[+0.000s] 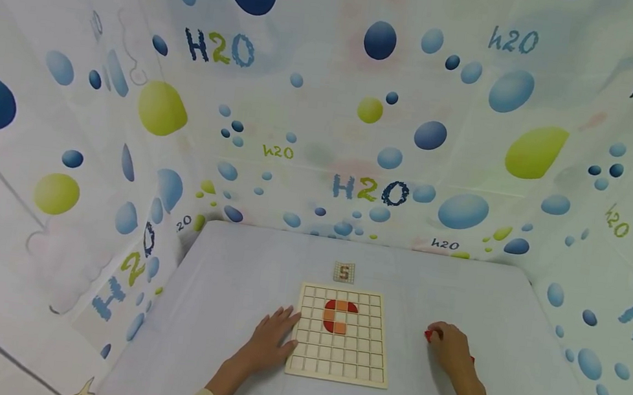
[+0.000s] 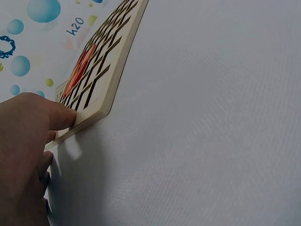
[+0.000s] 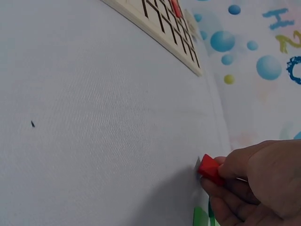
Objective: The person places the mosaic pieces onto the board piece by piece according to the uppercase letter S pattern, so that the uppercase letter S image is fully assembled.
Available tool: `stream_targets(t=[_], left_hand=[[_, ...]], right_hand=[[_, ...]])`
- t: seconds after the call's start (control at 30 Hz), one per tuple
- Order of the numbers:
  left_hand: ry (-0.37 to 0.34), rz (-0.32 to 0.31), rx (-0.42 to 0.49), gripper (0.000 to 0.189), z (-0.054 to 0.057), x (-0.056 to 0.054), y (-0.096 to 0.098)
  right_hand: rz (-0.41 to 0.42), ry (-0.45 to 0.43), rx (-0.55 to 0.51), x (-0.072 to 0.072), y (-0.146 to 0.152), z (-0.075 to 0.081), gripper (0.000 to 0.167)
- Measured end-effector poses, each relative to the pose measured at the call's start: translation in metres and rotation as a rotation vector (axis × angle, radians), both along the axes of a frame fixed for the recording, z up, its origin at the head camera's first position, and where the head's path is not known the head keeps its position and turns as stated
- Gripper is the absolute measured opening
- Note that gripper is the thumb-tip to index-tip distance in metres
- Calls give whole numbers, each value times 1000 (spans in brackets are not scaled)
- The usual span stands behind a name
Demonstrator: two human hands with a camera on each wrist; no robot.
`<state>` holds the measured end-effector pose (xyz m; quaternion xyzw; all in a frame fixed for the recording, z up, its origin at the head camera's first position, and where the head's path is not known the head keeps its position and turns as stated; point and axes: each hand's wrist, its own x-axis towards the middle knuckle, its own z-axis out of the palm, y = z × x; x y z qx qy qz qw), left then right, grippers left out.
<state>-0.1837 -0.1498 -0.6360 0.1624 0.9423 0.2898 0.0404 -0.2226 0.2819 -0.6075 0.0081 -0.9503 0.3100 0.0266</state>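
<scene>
A wooden grid board (image 1: 336, 356) lies on the table, holding several red and orange tiles (image 1: 341, 315) in its upper middle squares. My left hand (image 1: 271, 339) rests along the board's left edge with fingers spread. In the left wrist view its thumb (image 2: 63, 115) touches the board's rim. Off to the right of the board, my right hand (image 1: 451, 350) pinches a small red block (image 3: 210, 168) between thumb and fingers. The block shows flat sides and a pointed corner in the right wrist view; the fingers cover the rest of it.
Beyond the board lies a small pattern card (image 1: 344, 272) with an S-like figure. Green pieces (image 3: 200, 217) show below the right hand in the right wrist view. A red bit (image 1: 472, 359) peeks out beside that hand. Printed curtains (image 1: 324, 127) surround the white table (image 1: 226, 265).
</scene>
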Motion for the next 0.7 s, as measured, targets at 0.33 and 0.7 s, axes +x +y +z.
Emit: stream_targets(t=[0.33,0.7], left_hand=[[-15,5,-9,62,4,1,2],[26,3,16,62,4,4,2]], right_hand=[[-8,-5,-5,-2,-14,1,9],[57,-126,50,4,-12,5,23]])
